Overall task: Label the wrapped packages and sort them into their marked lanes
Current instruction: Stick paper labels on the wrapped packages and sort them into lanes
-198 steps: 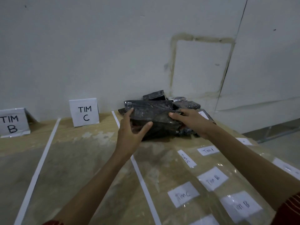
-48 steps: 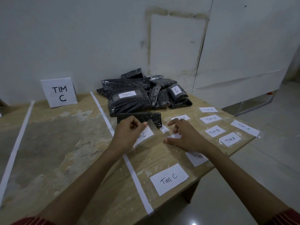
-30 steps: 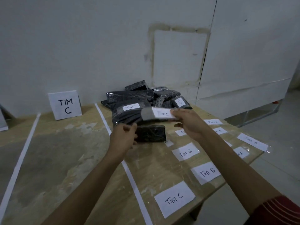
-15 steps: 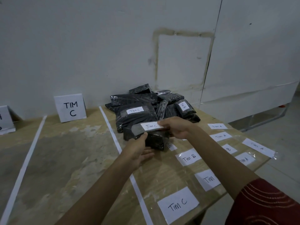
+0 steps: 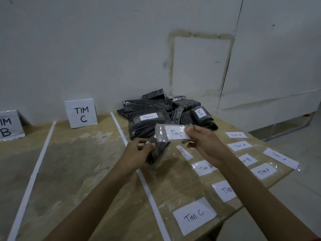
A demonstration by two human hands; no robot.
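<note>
Left hand [image 5: 137, 150]: fingers curled round a small black wrapped package [image 5: 160, 147], gripping its left side with the thumb on top. The package is tilted, long axis roughly 1 to 7 o'clock. Can't tell if its low end touches the tabletop [image 5: 78, 162]. It sits mid-view, just at 3 o'clock of the white line [image 5: 144, 183] edging the C lane. That line passes under the left wrist.

Right hand [image 5: 203, 141]: thumb and fingers pinch the right end of a "Tim C" label [image 5: 176, 133] on a strip of clear tape. The label is held writing-up at 12 o'clock of the package, with the tape's free left end over the package top. Stuck down or not: can't tell.

Pile [image 5: 152, 105] of black wrapped packages at 12 o'clock of both hands, against the wall [image 5: 104, 49]. The front one carries a "Tim C" tag [image 5: 149, 116]. One on the pile's 3 o'clock side carries a "Tim B" tag [image 5: 199, 112].

TIM C sign [image 5: 81, 113] stands at 10 o'clock of the hands. TIM B sign [image 5: 9, 126] is at the 9 o'clock frame edge, partly cut off. A second white line [image 5: 34, 167] runs between the two signs.

Spare labels [image 5: 194, 215] lie flat under clear tape on the tabletop, from 3 to 5 o'clock of the hands. Tim A, Tim B and Tim C are readable.
</note>
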